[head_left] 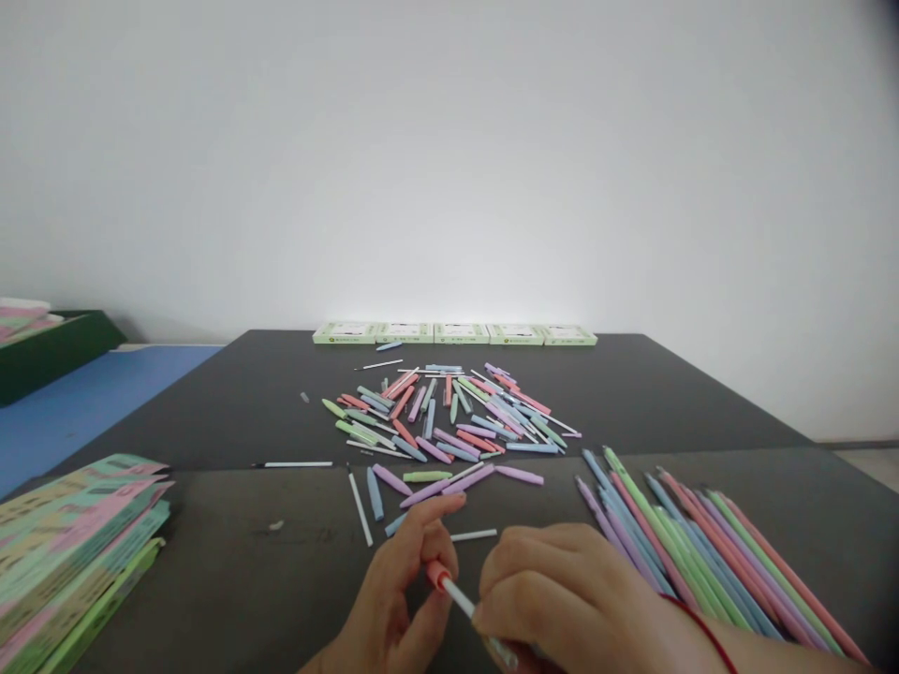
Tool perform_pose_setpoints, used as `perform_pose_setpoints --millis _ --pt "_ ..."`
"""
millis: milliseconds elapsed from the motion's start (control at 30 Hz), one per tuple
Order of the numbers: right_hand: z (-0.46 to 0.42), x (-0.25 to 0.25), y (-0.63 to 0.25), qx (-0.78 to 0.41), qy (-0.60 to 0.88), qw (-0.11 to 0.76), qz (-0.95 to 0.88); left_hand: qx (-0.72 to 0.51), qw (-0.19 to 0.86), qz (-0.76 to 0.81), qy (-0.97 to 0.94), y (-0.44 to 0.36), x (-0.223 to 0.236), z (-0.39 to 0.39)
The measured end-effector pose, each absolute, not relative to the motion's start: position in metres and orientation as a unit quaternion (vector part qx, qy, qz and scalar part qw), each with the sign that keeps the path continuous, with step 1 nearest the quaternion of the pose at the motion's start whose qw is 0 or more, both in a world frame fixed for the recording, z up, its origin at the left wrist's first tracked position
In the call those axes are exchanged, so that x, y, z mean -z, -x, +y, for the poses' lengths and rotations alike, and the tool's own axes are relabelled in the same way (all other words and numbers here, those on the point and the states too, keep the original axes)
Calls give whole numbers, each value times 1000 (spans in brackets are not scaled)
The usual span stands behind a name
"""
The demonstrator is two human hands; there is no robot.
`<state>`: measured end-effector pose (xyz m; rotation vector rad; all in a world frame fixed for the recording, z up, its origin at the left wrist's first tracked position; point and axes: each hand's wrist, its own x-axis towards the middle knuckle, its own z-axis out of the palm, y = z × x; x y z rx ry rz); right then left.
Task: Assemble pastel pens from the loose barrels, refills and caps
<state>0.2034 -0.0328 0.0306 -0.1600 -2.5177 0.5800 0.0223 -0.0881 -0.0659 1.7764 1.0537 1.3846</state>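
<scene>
At the bottom centre my left hand (397, 599) pinches a red pen cap (438, 573) between thumb and fingers. My right hand (572, 599), with a red string at the wrist, grips a white pen refill (462, 601) whose tip meets the red cap. Both hands hover just above the dark table (231, 562). Right of my hands lies a row of assembled pastel pens (702, 552). Beyond my hands a heap of loose pastel pen parts and white refills (449, 417) is spread over the table's middle.
A stack of pastel printed cards (70, 543) sits at the left front edge. Several pale green boxes (453, 333) line the table's far edge by the white wall. A blue surface (77, 402) and a dark green tray (49, 351) lie to the left.
</scene>
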Motion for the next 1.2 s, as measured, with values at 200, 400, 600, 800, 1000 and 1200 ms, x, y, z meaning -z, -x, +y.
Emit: perform_pose_setpoints --millis 200,400,600,800,1000,1200 --pt "-39 -32 -200 -194 108 258 -940 -517 330 430 -663 -23 61 -90" --pt "-40 -33 -197 -192 139 258 -936 -519 330 426 -663 -24 61 -89" --pt "-40 -35 -198 -183 151 245 -940 -508 325 438 -666 -25 62 -87" --pt "-41 -28 -198 -153 174 232 -945 -487 306 450 -683 -24 69 -88" --pt "-40 -25 -194 -125 209 232 -942 -480 280 457 -695 -24 73 -89" --pt "-40 -27 -198 -187 229 224 -929 -420 279 509 -697 -26 74 -87"
